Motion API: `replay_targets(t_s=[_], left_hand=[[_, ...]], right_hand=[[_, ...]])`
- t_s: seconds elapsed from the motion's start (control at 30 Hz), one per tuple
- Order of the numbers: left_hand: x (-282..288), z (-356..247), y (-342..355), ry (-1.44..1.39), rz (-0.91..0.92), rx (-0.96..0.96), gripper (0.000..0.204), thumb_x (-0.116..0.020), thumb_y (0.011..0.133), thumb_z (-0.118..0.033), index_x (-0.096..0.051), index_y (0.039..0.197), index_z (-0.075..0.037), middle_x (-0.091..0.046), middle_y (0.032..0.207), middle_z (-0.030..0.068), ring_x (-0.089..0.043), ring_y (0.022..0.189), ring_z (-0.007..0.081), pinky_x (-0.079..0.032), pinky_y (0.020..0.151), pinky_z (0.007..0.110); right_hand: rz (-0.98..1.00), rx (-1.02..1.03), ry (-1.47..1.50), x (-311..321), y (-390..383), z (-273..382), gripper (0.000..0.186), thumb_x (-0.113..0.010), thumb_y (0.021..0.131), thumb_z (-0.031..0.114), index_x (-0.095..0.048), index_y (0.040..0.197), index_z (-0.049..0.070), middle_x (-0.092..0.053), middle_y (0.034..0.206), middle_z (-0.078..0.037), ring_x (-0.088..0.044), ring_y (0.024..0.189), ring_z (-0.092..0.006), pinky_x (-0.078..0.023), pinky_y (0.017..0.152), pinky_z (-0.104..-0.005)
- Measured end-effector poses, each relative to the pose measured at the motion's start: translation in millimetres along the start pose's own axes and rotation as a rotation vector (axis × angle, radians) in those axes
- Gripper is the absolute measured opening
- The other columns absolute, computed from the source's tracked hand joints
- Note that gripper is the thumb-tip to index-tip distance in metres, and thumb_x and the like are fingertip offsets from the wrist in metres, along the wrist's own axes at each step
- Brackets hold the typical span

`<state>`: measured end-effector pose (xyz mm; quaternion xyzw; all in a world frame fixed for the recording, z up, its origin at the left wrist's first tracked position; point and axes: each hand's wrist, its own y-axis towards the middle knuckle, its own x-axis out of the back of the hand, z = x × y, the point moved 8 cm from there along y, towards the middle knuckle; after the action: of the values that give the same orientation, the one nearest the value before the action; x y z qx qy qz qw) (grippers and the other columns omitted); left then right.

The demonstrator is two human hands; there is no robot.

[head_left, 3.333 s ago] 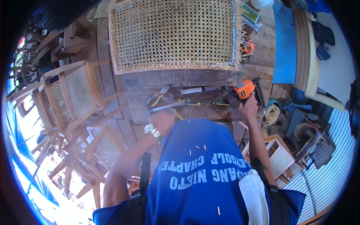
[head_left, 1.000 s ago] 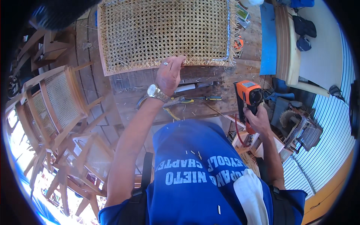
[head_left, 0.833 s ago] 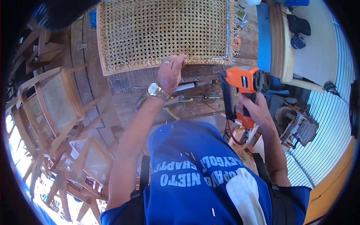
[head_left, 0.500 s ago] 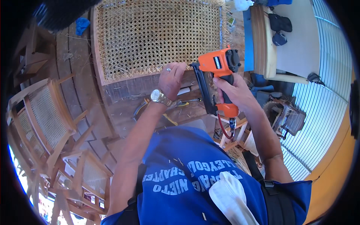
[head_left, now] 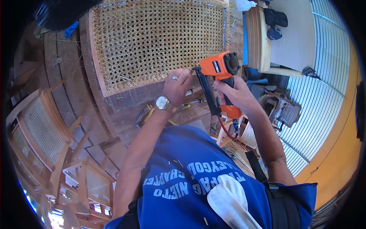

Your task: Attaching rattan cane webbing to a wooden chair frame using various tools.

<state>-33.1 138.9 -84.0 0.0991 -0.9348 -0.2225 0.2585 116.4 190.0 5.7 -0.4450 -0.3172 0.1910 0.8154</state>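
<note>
My right hand [head_left: 241,94] is wrapped round the black grip of an orange pneumatic staple gun [head_left: 214,65]. Its nose meets the near edge of a woven cane panel [head_left: 158,40], toward the right; the contact itself is hard to make out. A red air hose [head_left: 225,129] hangs from the gun's base. Beside the nose, my left hand [head_left: 177,87], with a ring and a wristwatch, presses its closed fingers down at the cane's frayed edge. Whatever they pinch is hidden. The cane lies over a wooden frame [head_left: 127,88], loose strand ends sticking out along its sides.
Yellow-and-black hand tools [head_left: 145,113] lie on the wooden surface between the panel and my body. Chairs with cane backs [head_left: 44,118] stand at the left. At the right are a wooden bench edge [head_left: 260,45], a dark machine [head_left: 288,108] and corrugated sheeting [head_left: 324,107].
The view has shifted slightly, moving the surroundings leftward. My left fingers have moved a little right, close against the gun's nose. The staple gun stays in my right hand at the cane's edge.
</note>
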Motion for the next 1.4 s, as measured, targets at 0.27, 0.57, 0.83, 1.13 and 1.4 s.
replay_targets(t_s=[0.27,0.57,0.83,1.13,1.4], left_hand=[[-3,-1,0,0.013,0.094,0.025,0.027,-0.068,0.076,-0.007,-0.069,0.103,-0.004,-0.064,0.114,0.0060,-0.063,0.103,0.0257,-0.054,0.082,0.041],[-5,1,-6,0.042,0.033,0.063,0.028,-0.069,0.074,-0.004,-0.070,0.102,0.000,-0.066,0.113,0.0089,-0.062,0.102,0.0274,-0.053,0.083,0.041],[-8,1,-12,-0.001,0.072,0.032,0.029,-0.067,0.071,-0.009,-0.069,0.098,-0.001,-0.062,0.122,0.0133,-0.059,0.112,0.0279,-0.051,0.087,0.044],[1,4,-10,-0.112,0.051,0.002,0.029,-0.072,0.069,-0.012,-0.068,0.096,-0.002,-0.063,0.121,0.0136,-0.060,0.112,0.0286,-0.052,0.087,0.042],[7,7,-11,-0.210,0.007,-0.046,0.032,-0.072,0.072,-0.010,-0.070,0.103,-0.001,-0.066,0.116,0.0137,-0.062,0.104,0.0300,-0.052,0.082,0.042]], right_hand=[[-0.001,-0.010,-0.009,6,-7,2,0.017,-0.062,0.099,0.021,-0.062,0.094,0.005,-0.057,0.063,0.001,-0.055,0.054,-0.0093,-0.044,0.053,-0.0271],[0.084,-0.033,0.071,-1,0,5,0.016,-0.059,0.101,0.020,-0.061,0.095,0.006,-0.057,0.063,0.000,-0.055,0.053,-0.0088,-0.043,0.052,-0.0267],[0.063,-0.109,0.071,-5,7,13,0.020,-0.060,0.101,0.024,-0.061,0.096,0.005,-0.057,0.064,0.000,-0.055,0.053,-0.0087,-0.044,0.053,-0.0255],[0.061,-0.113,-0.040,-23,5,27,0.020,-0.060,0.101,0.025,-0.062,0.097,0.006,-0.057,0.064,0.001,-0.056,0.054,-0.0075,-0.045,0.053,-0.0251],[0.017,-0.100,-0.179,-40,-1,28,0.017,-0.059,0.102,0.023,-0.062,0.100,0.006,-0.056,0.063,0.002,-0.056,0.053,-0.0070,-0.043,0.050,-0.0261]])
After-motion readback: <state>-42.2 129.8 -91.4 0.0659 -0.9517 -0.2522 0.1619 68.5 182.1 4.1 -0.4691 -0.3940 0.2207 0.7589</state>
